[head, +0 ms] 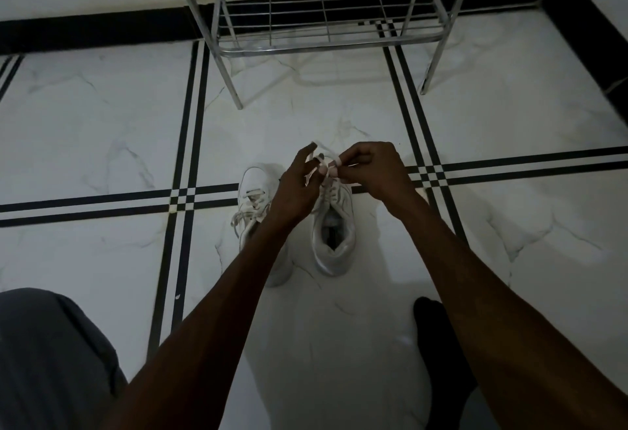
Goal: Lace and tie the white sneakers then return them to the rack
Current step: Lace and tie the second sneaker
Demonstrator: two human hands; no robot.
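Two white sneakers stand side by side on the tiled floor, toes pointing away from me. The right sneaker (334, 229) is under my hands, its opening visible. Above its toe end, my left hand (295, 188) and my right hand (370, 171) both grip its white lace (323, 167), which is looped between the fingers. The left sneaker (253, 198) has loose lace ends on its left side and is partly hidden by my left forearm.
A metal shoe rack (323, 26) with a wire shelf stands against the wall straight ahead. The floor is white marble tile with black stripes (188, 144). My grey-trousered knee (51, 355) is at lower left, my black-socked foot (438, 344) at lower right.
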